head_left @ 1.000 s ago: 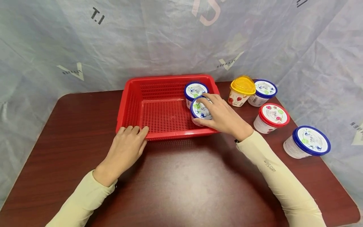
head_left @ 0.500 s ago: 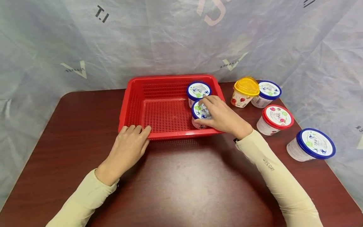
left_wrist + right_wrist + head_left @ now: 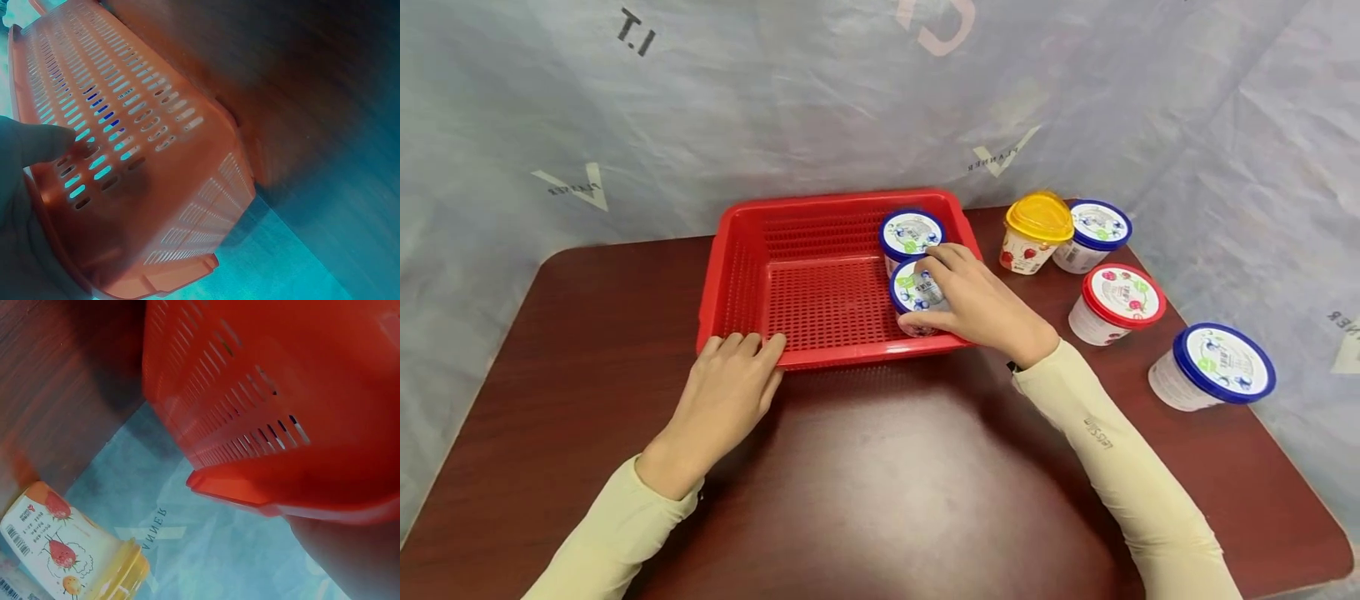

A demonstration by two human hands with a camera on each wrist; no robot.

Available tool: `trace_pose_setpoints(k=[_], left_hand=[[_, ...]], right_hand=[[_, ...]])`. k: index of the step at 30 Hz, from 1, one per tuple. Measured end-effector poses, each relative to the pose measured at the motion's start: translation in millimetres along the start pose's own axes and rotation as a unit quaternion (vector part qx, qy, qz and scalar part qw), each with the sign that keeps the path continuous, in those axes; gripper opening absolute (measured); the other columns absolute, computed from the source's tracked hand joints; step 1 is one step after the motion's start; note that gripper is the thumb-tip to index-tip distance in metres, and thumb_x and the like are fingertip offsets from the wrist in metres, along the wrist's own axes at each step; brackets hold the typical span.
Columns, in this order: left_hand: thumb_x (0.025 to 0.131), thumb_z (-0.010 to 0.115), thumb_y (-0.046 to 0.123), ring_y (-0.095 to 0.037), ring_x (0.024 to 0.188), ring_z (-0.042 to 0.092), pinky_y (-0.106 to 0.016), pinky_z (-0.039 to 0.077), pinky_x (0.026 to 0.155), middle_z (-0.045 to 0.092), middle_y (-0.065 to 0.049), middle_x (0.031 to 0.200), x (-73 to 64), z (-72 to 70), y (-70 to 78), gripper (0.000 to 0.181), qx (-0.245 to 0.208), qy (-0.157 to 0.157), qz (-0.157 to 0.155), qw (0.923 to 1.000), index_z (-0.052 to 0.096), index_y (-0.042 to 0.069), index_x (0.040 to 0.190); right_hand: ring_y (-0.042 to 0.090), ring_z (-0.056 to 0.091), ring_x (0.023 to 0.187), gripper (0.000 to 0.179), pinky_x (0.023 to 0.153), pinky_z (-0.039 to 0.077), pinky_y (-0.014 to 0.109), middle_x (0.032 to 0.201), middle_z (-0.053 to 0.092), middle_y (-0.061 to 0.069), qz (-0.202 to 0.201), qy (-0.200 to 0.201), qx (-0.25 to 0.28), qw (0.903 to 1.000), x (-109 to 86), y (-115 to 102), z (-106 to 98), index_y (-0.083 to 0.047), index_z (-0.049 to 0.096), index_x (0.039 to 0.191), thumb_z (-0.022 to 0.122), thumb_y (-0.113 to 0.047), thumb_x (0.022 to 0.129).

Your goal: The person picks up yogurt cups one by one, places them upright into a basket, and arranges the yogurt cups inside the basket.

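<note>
The right hand [image 3: 988, 307] grasps the near tub [image 3: 915, 290] with curled fingers and thumb — this tub stands inside the basket [image 3: 842, 357], at its front right corner, before the far tub [image 3: 913, 232]. The left hand [image 3: 721, 396] holds the basket at the front left corner — fingers over the rim, thumb against the outer wall. Four other tubs [image 3: 1036, 237] stand on the table [image 3: 880, 492], to the right.

Basket [image 3: 850, 356], glossy plastic; 6 tubs [image 3: 1124, 297], smooth, plastic-lidded; table [image 3: 880, 467], glossy, probably wood beneath glare; backdrop [image 3: 700, 108], creased sheeting; sleeves [image 3: 1127, 475], matt cloth.
</note>
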State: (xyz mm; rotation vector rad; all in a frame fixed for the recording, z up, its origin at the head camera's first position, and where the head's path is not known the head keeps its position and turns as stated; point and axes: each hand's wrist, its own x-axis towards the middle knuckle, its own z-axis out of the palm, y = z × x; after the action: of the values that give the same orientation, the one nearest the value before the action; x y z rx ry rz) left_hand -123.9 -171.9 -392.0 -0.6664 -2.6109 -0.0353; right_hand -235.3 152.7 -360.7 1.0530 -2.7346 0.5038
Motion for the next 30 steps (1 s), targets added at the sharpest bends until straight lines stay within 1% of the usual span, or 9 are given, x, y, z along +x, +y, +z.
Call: trace_pose_setpoints(k=[5,8,13,15,17,20,24,27,30], left_hand=[[0.080,0.075,0.009,-0.034,0.070,0.055,-0.043,0.041,0.065,0.061,-0.015,0.076,-1.2,-2.0,-3.2,0.030,0.002,0.003,-0.004,1.0000,0.059,0.005,0.104],[0.081,0.075,0.010,-0.034,0.070,0.055,-0.042,0.041,0.065,0.060,-0.014,0.075,0.1,-1.9,-4.3,0.029,0.002,0.006,-0.002,1.0000,0.058,0.005,0.104],[0.081,0.074,0.009,-0.034,0.069,0.055,-0.043,0.040,0.064,0.059,-0.014,0.074,1.1,-0.9,-4.4,0.028,0.001,0.008,0.000,1.0000,0.058,0.005,0.104],[0.081,0.074,0.009,-0.034,0.069,0.055,-0.043,0.040,0.064,0.059,-0.014,0.074,1.1,-0.5,-3.3,0.029,-0.001,0.008,0.001,1.0000,0.058,0.004,0.104],[0.081,0.074,0.008,-0.034,0.069,0.055,-0.042,0.040,0.064,0.059,-0.014,0.073,1.2,0.3,-1.6,0.029,-0.003,0.006,0.001,1.0000,0.058,0.004,0.104],[0.081,0.074,0.008,-0.033,0.068,0.055,-0.042,0.040,0.064,0.058,-0.013,0.072,1.8,1.5,0.2,0.028,-0.003,0.005,0.002,1.0000,0.058,0.005,0.103],[0.081,0.074,0.009,-0.033,0.068,0.054,-0.042,0.040,0.065,0.057,-0.013,0.072,2.3,2.2,0.5,0.027,0.000,0.006,0.001,1.0000,0.058,0.005,0.102],[0.081,0.074,0.009,-0.033,0.068,0.054,-0.042,0.040,0.064,0.057,-0.013,0.072,1.8,1.8,0.0,0.027,0.001,0.006,0.002,1.0000,0.058,0.005,0.102],[0.081,0.074,0.009,-0.033,0.067,0.054,-0.042,0.040,0.064,0.057,-0.013,0.072,1.4,1.7,-0.5,0.026,0.000,0.007,0.003,1.0000,0.058,0.005,0.102]], right_hand=[[0.031,0.043,0.127,0.073,0.109,0.035,0.045,0.130,0.053,0.017,-0.025,0.023,-0.020,0.9992,3.2,-3.4,-6.1,-0.001,0.058,0.126,0.074,-0.057,0.081],[0.033,0.042,0.129,0.074,0.110,0.034,0.047,0.132,0.053,0.019,-0.021,0.028,-0.030,0.9989,3.3,-3.6,-13.3,-0.001,0.058,0.127,0.074,-0.057,0.082],[0.035,0.038,0.134,0.076,0.111,0.033,0.051,0.138,0.051,0.020,0.007,0.030,-0.029,0.9991,1.3,-1.0,-23.5,-0.001,0.057,0.131,0.073,-0.057,0.083],[0.035,0.037,0.135,0.075,0.111,0.032,0.051,0.137,0.051,0.019,0.014,0.034,-0.026,0.9990,-0.3,2.0,-26.0,-0.002,0.058,0.130,0.072,-0.058,0.083],[0.035,0.036,0.136,0.072,0.112,0.032,0.051,0.138,0.051,0.018,0.026,0.037,-0.020,0.9988,-2.7,6.8,-28.6,-0.003,0.057,0.130,0.071,-0.057,0.084],[0.035,0.037,0.135,0.067,0.112,0.032,0.052,0.137,0.051,0.018,0.039,0.052,-0.015,0.9978,-4.0,16.4,-33.2,-0.004,0.058,0.129,0.071,-0.054,0.086],[0.034,0.039,0.133,0.066,0.108,0.035,0.054,0.137,0.051,0.018,0.067,0.063,-0.012,0.9957,-5.4,27.8,-41.9,-0.005,0.057,0.131,0.070,-0.052,0.087],[0.034,0.037,0.135,0.069,0.108,0.036,0.057,0.141,0.048,0.018,0.099,0.055,-0.008,0.9936,-7.5,31.5,-47.8,-0.006,0.054,0.135,0.067,-0.055,0.088],[0.033,0.035,0.138,0.072,0.110,0.033,0.058,0.144,0.046,0.017,0.119,0.053,-0.005,0.9914,-9.1,34.8,-50.8,-0.007,0.052,0.138,0.066,-0.057,0.088]])
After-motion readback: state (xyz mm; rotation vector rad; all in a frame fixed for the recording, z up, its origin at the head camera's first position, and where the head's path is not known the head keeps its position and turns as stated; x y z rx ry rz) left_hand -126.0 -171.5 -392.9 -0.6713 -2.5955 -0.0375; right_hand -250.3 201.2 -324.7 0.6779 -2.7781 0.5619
